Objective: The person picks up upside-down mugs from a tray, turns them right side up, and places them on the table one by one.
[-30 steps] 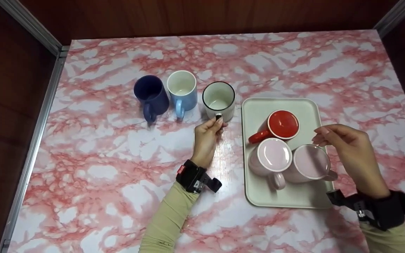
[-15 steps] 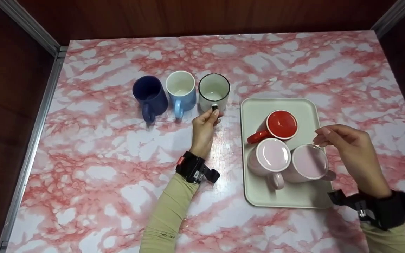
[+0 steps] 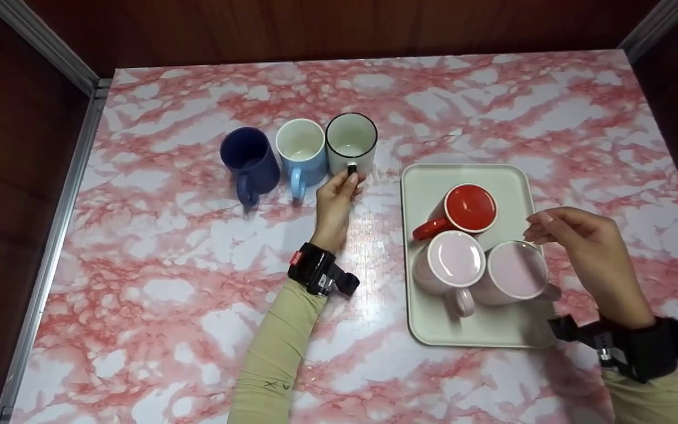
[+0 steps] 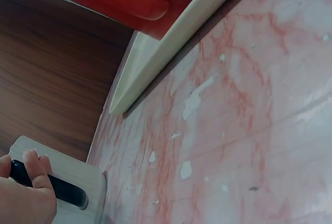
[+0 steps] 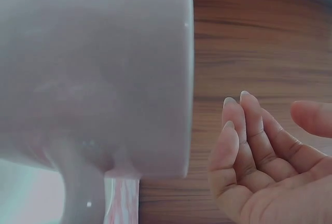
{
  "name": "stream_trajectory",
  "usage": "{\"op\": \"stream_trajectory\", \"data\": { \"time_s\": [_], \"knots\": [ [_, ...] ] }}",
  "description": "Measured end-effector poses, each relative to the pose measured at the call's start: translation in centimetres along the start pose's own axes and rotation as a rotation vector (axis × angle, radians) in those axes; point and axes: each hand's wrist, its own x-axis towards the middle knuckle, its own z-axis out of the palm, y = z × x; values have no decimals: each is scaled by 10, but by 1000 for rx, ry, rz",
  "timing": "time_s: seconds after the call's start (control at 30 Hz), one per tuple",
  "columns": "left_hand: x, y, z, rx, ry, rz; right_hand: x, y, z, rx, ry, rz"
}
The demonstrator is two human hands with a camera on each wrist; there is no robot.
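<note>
In the head view, my left hand (image 3: 334, 203) pinches the black handle (image 4: 67, 192) of a white mug (image 3: 352, 141) with a black rim. That mug stands upright close beside a light blue mug (image 3: 303, 153); I cannot tell if they touch. Left of them is a dark blue mug (image 3: 259, 168), also upright. My right hand (image 3: 598, 253) hovers by the tray's right edge, fingers loosely bent and holding nothing. Nearest to it is a pink mug (image 5: 104, 79), seemingly upside down. A second pink mug (image 3: 455, 259) and a red mug (image 3: 471, 209) show flat tops too.
A cream tray (image 3: 468, 333) on the right of the table bears the red and pink mugs. Pink-and-white marbled table surface (image 3: 168, 330) lies around everything. Dark wood panels (image 3: 339, 29) stand at the back and sides.
My left hand has slid the white mug away from me and to the left, up beside the light blue mug. The right hand has stayed nearly still.
</note>
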Motion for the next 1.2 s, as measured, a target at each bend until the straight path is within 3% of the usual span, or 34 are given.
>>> {"op": "stream_trajectory", "data": {
  "time_s": [0.2, 0.3, 0.43, 0.57, 0.67, 0.83, 0.93, 1.03, 1.2],
  "knots": [
    [1, 0, 0, 2, -6, 14, 1, 2, -2, 69, -15, -31],
    [-2, -2, 0, 52, -1, 33, 1, 3, -3, 57, -17, -29],
    [-11, -4, -1, 222, 18, 87, 1, 3, -4, 28, -24, -21],
    [-20, -6, -2, 413, 35, 189, 1, 4, -4, 21, -31, -11],
    [-26, -7, -2, 491, 45, 249, 1, 4, -5, -5, -32, 3],
    [-38, -9, 0, 536, 99, 246, 0, 6, -6, -33, -45, 9],
    [-47, -10, 5, 496, 128, 267, 0, 7, -7, -33, -59, 6],
    [-53, -10, 12, 466, 101, 303, 0, 7, -8, -50, -62, 4],
    [-59, -9, 20, 482, -40, 302, -1, 8, -8, -82, -63, 20]
  ]
}}
